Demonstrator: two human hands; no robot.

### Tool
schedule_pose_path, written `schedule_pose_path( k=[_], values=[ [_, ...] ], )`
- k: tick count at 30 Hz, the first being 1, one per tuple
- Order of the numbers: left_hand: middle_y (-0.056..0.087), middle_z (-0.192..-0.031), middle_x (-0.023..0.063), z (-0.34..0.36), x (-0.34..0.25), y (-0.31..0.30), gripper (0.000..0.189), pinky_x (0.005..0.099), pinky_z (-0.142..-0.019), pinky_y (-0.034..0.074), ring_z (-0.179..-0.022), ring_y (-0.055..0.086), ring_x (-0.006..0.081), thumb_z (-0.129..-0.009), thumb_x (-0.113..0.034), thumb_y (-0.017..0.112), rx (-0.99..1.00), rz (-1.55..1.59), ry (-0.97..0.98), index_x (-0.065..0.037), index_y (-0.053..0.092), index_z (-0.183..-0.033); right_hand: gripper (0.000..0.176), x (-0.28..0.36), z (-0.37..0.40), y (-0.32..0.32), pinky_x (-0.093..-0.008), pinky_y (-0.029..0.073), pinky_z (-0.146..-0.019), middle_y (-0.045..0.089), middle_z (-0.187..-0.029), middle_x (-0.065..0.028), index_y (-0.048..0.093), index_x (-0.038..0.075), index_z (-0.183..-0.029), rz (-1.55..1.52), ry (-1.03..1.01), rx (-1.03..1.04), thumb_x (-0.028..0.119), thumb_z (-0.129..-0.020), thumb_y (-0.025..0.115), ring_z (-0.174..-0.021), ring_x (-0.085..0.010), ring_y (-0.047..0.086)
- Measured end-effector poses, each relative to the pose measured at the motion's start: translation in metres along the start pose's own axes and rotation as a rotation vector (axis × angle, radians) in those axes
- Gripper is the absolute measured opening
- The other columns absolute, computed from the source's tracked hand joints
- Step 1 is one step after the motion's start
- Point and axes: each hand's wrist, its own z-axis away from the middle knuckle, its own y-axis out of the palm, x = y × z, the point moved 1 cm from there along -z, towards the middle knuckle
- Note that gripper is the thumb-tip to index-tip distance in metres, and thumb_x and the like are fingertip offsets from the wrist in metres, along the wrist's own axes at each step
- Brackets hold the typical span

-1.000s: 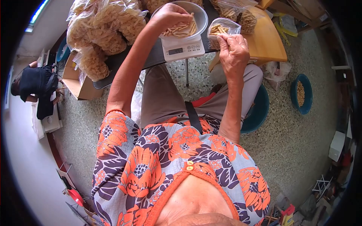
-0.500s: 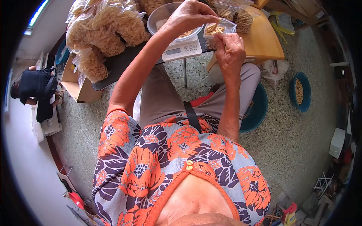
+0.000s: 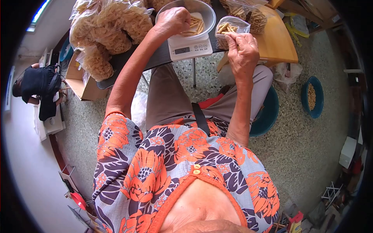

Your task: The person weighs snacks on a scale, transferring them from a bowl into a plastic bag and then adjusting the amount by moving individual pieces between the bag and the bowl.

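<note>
My left hand (image 3: 174,21) is over the left side of a clear plastic bowl (image 3: 211,22), its fingers curled in and their tips hidden from me. Several brown stick-shaped snacks (image 3: 197,28) lie in the bowl. Under it is a white digital scale (image 3: 191,49) with a lit display. To the right, my right hand (image 3: 243,50) pinches the near edge of a small clear plastic bag (image 3: 232,28). That bag is open at the top and holds more of the sticks.
Bulging bags of light-brown snacks (image 3: 107,35) pile up at the left of the dark table (image 3: 157,58). Filled bags (image 3: 256,21) stand on a wooden stool (image 3: 281,42). Teal basins (image 3: 268,116) and a cardboard box (image 3: 79,83) are on the floor. A person (image 3: 39,87) is far left.
My left hand has moved from above the small bag, leftward and down to the bowl. My right hand still holds the bag, slightly lower and to the right in view.
</note>
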Motion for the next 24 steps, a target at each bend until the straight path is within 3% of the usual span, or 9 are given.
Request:
schedule_pose_path(
  k=[6, 13, 16, 19, 22, 23, 24],
  values=[
    [0.075, -0.090, 0.0134, -0.005, -0.011, 0.013, 0.018, 0.0454, -0.080, 0.057, -0.088, 0.073, 0.0340, -0.075, -0.024, 0.078, -0.067, -0.197, -0.044, -0.013, 0.080, -0.089, 0.014, 0.000, -0.001, 0.001, -0.0405, 0.053, -0.077, 0.069, -0.087, -0.0081, 0.081, 0.008, -0.095, -0.014, 0.002, -0.009, 0.014, -0.083, 0.082, -0.084, -0.0280, 0.065],
    [0.075, -0.091, 0.0145, -0.011, -0.017, 0.015, 0.018, 0.0482, -0.080, 0.058, -0.091, 0.073, 0.0364, -0.076, -0.024, 0.078, -0.024, -0.218, -0.050, -0.013, 0.079, -0.090, 0.015, 0.002, -0.001, 0.003, -0.0407, 0.053, -0.077, 0.070, -0.087, -0.0087, 0.081, 0.008, -0.096, 0.003, -0.007, -0.001, 0.014, -0.083, 0.082, -0.084, -0.0284, 0.065],
    [0.076, -0.096, 0.0205, -0.014, -0.015, 0.014, 0.025, 0.0470, -0.080, 0.060, -0.094, 0.075, 0.0379, -0.074, -0.019, 0.076, 0.004, -0.207, -0.047, -0.009, 0.081, -0.097, 0.015, 0.002, -0.001, 0.002, -0.0408, 0.053, -0.077, 0.070, -0.087, -0.0084, 0.081, 0.008, -0.096, 0.001, -0.002, 0.006, 0.015, -0.083, 0.082, -0.084, -0.0282, 0.065],
    [0.078, -0.095, 0.0121, -0.016, 0.003, 0.021, 0.021, 0.0463, -0.083, 0.058, -0.093, 0.075, 0.0348, -0.074, -0.020, 0.074, -0.107, -0.070, -0.095, -0.017, 0.083, -0.094, 0.014, 0.002, -0.001, 0.002, -0.0409, 0.053, -0.077, 0.070, -0.087, -0.0081, 0.081, 0.008, -0.096, -0.004, -0.003, 0.003, 0.015, -0.084, 0.081, -0.084, -0.0281, 0.065],
    [0.078, -0.093, 0.0100, -0.014, 0.012, 0.016, 0.022, 0.0460, -0.084, 0.058, -0.094, 0.074, 0.0342, -0.074, -0.021, 0.074, -0.085, 0.015, -0.151, -0.020, 0.083, -0.094, 0.013, 0.002, 0.000, 0.002, -0.0408, 0.053, -0.078, 0.070, -0.088, -0.0078, 0.081, 0.008, -0.096, 0.015, -0.006, 0.006, 0.016, -0.085, 0.081, -0.084, -0.0279, 0.065],
    [0.077, -0.087, 0.0099, -0.011, 0.013, 0.013, 0.024, 0.0404, -0.078, 0.059, -0.083, 0.076, 0.0264, -0.074, -0.024, 0.077, -0.095, 0.011, -0.117, -0.016, 0.084, -0.096, 0.013, 0.002, -0.001, 0.002, -0.0408, 0.053, -0.078, 0.070, -0.088, -0.0078, 0.081, 0.008, -0.096, 0.014, -0.007, 0.002, 0.016, -0.085, 0.081, -0.084, -0.0279, 0.065],
    [0.077, -0.087, 0.0099, -0.010, 0.016, 0.009, 0.024, 0.0404, -0.078, 0.059, -0.083, 0.076, 0.0264, -0.074, -0.024, 0.077, -0.097, 0.008, -0.114, -0.016, 0.084, -0.096, 0.013, 0.002, -0.001, 0.002, -0.0408, 0.053, -0.078, 0.070, -0.088, -0.0077, 0.081, 0.008, -0.096, 0.013, -0.008, 0.002, 0.016, -0.085, 0.081, -0.085, -0.0279, 0.065]
  ],
)
